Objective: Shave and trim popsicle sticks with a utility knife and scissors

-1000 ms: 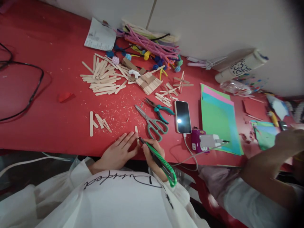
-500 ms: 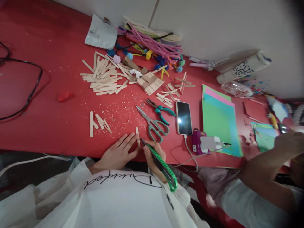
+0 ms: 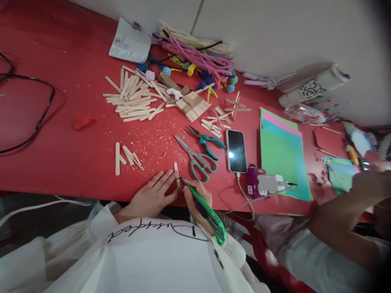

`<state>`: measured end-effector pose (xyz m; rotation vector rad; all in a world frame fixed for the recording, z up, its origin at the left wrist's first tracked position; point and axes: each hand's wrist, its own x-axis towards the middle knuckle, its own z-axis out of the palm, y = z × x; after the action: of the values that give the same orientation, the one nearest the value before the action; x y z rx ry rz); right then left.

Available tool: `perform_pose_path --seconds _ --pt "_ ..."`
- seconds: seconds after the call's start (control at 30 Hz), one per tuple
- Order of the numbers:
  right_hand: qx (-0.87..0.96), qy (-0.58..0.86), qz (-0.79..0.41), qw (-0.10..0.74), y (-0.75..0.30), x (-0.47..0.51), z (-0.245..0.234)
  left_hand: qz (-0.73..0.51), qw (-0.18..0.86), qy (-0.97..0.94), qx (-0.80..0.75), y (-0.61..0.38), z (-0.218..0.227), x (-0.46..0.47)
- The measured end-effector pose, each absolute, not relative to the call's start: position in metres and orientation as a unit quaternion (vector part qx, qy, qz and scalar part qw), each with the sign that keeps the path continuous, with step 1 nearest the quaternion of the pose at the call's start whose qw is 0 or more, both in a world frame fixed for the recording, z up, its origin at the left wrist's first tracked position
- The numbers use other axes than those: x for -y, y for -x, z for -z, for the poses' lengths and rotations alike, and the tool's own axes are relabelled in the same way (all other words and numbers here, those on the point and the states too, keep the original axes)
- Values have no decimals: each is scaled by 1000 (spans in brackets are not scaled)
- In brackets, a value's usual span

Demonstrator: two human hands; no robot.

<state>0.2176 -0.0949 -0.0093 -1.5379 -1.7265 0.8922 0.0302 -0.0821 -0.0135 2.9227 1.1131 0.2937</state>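
Observation:
My left hand (image 3: pixel 152 194) lies flat on the red table (image 3: pixel 61 162) near its front edge, fingers stretched out and pressing on a short wooden craft stick (image 3: pixel 176 171). My right hand (image 3: pixel 195 199) is closed round a green utility knife (image 3: pixel 207 213), whose tip touches the stick just right of my left fingertips. Grey-handled scissors (image 3: pixel 197 159) and teal-handled pliers (image 3: pixel 206 142) lie just beyond my right hand.
A pile of craft sticks (image 3: pixel 132 99), a glued stick panel (image 3: pixel 194 106), pipe cleaners (image 3: pixel 198 59), a phone (image 3: pixel 236 150) on a charger, coloured paper (image 3: pixel 282 154) and a black cable (image 3: pixel 33 126) lie on the table. Another person's arm (image 3: pixel 342 224) works at the right.
My hands stay almost still on the stick; the knife handle has shifted only slightly. The other person's hand at the right edge has moved a little.

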Motion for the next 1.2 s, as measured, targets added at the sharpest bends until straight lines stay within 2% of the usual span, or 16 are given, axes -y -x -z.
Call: perform_pose_path --seconds 0.43,0.77,0.9,1.2 --pt "629 592 -370 342 -210 76 -12 -109 32 -930 -348 -28 17 81" --pt "509 631 -438 390 -206 68 -4 -89 51 -926 -364 -33 19 85" --pt "518 633 -409 404 -207 78 -5 -81 47 -926 -367 -32 19 86" --pt "606 614 -346 368 -212 89 -18 -76 28 -927 -366 -31 16 86"
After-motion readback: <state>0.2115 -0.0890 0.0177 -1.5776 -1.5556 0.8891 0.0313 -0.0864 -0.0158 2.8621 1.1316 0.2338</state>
